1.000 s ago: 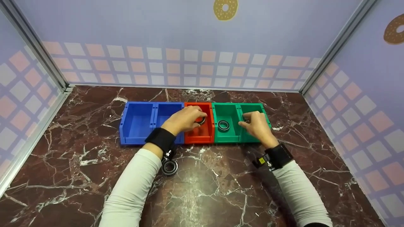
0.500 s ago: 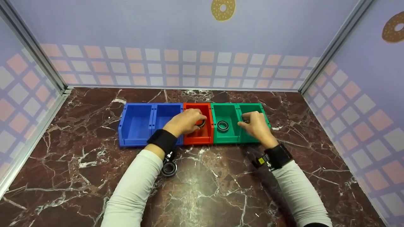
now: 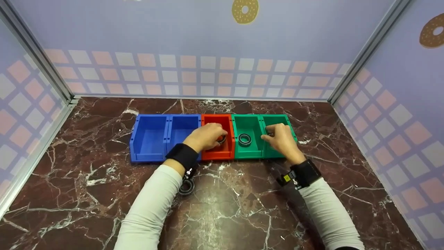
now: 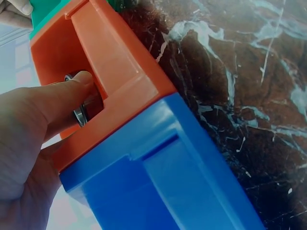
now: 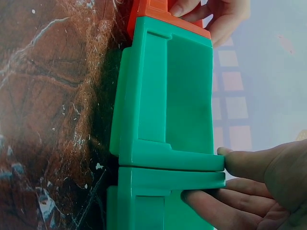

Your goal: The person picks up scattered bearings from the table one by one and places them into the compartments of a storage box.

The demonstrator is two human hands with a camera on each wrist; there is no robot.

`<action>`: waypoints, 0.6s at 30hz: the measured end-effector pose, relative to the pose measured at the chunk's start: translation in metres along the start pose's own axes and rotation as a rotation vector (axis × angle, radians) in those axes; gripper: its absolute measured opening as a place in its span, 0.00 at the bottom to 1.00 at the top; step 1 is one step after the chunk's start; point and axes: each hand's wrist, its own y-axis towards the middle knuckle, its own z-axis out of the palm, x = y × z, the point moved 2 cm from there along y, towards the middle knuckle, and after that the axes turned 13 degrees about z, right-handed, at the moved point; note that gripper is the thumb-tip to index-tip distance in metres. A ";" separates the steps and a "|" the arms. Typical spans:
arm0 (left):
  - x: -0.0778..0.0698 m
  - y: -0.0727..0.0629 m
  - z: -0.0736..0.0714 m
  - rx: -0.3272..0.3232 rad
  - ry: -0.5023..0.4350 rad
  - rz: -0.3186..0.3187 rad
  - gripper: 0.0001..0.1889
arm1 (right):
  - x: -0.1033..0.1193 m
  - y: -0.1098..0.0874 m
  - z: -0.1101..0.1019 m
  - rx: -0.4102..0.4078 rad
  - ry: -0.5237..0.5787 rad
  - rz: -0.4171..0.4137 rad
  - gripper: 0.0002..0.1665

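My left hand (image 3: pixel 206 136) reaches into the red bin (image 3: pixel 227 152) and pinches a ring-shaped ball bearing (image 4: pixel 80 114) between thumb and fingers. Part of that bearing is hidden behind the thumb. At the divider of the two green bins (image 5: pixel 171 162), my right hand (image 3: pixel 281 140) has its thumb on one side and its fingers on the other, gripping the walls. Inside the left green bin lies another bearing (image 3: pixel 245 140), flat on its floor. A third bearing (image 3: pixel 186 187) lies on the table by my left wrist, partly covered by the wrist camera.
Two blue bins (image 3: pixel 149 139) join the red bin on its left, in one row. Beneath everything is a dark red marbled table (image 3: pixel 242 208). A patterned back wall (image 3: pixel 215 41) and side walls enclose it.
My left hand has shifted slightly toward me and lower in the red bin, carrying the bearing. The right hand stays at the green divider.
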 end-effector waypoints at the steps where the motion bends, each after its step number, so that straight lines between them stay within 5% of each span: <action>1: 0.000 0.000 0.001 0.002 0.001 0.000 0.14 | 0.000 0.000 0.000 0.001 -0.001 0.001 0.24; 18: 0.000 0.005 0.010 0.034 0.021 -0.020 0.12 | -0.001 0.001 0.000 0.012 -0.001 0.030 0.24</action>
